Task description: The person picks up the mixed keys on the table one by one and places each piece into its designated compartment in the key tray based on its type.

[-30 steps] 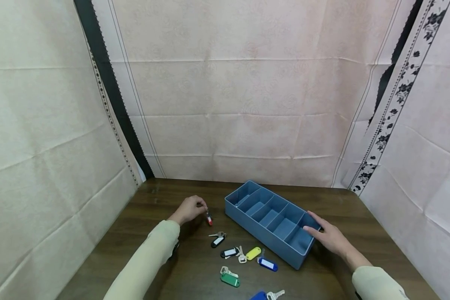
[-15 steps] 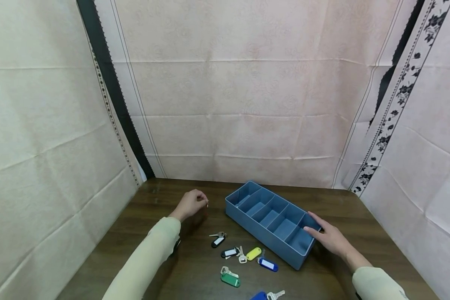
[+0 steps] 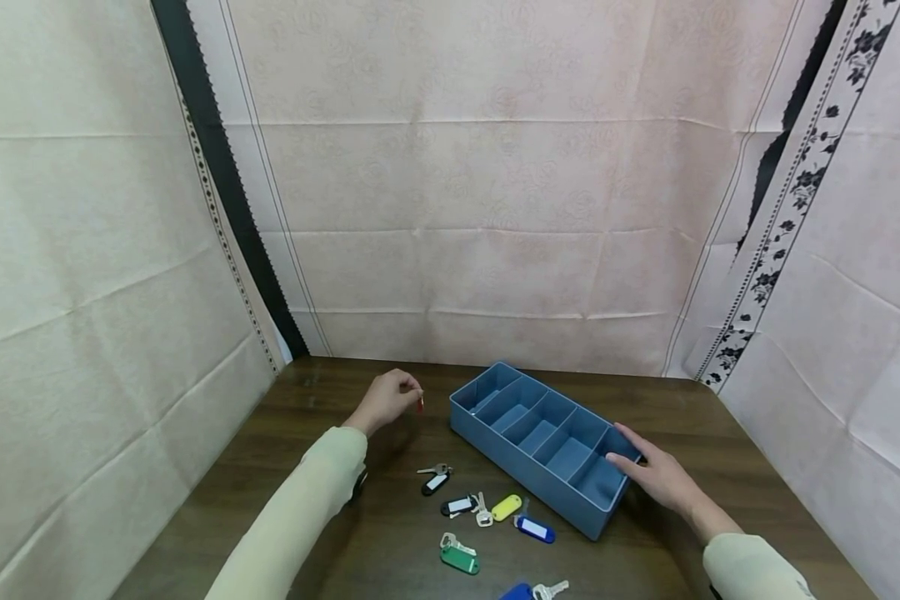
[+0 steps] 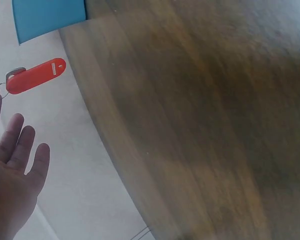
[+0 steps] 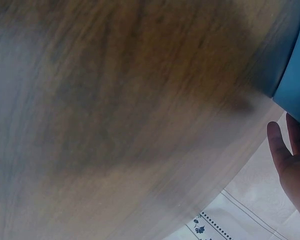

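My left hand (image 3: 385,402) is raised over the table's far left. Its thumb and index finger pinch the split ring of a red key tag (image 3: 420,405), which hangs down. In the left wrist view, the red key tag (image 4: 37,76) has a bit of metal key behind it, mostly hidden, while the other fingers of the left hand (image 4: 15,167) are spread. To the right stands a blue compartment box (image 3: 528,473). My right hand (image 3: 663,479) grips the box's right end, thumb over the rim and fingers along the outside wall.
Between my arms lie several tagged keys: two black tags (image 3: 437,483), a yellow tag (image 3: 507,507), a blue tag (image 3: 535,528), a green tag (image 3: 461,559) and another blue tag (image 3: 519,592) at the bottom edge. Pale cloth (image 3: 457,208) hangs behind the dark wooden table (image 3: 330,392).
My left hand has lifted the red key tag and moved slightly up and to the right. The right hand and the box stay where they were.
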`<move>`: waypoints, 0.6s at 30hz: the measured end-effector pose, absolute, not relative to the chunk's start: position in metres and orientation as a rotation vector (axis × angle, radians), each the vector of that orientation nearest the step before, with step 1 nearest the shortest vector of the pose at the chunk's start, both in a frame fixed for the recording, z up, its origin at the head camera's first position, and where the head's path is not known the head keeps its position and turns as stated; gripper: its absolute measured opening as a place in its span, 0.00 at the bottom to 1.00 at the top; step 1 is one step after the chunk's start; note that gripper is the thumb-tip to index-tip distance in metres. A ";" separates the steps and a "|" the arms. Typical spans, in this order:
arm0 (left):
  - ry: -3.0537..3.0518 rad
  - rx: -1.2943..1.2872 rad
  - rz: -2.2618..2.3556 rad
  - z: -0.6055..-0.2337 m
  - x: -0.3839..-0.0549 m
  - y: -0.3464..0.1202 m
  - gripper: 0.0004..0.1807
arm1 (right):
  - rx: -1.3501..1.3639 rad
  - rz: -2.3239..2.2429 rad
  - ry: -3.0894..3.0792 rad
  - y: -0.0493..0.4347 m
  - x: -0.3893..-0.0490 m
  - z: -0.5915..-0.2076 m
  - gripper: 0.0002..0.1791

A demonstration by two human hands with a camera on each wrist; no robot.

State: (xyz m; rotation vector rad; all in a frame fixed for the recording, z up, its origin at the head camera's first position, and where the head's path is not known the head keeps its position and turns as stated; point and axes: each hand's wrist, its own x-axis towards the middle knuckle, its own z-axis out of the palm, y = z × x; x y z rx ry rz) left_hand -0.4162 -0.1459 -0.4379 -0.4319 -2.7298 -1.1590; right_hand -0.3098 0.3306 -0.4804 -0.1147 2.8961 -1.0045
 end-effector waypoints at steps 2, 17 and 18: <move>-2.723 -0.434 -1.165 -0.435 -0.417 -0.143 0.03 | -0.114 -1.005 2.896 0.330 -0.310 -0.480 0.45; -2.638 -0.458 -1.249 -0.410 -0.421 -0.121 0.04 | -0.143 -0.999 2.907 0.331 -0.309 -0.481 0.44; -2.635 -0.461 -1.258 -0.408 -0.421 -0.119 0.04 | -0.144 -1.001 2.908 0.331 -0.309 -0.481 0.44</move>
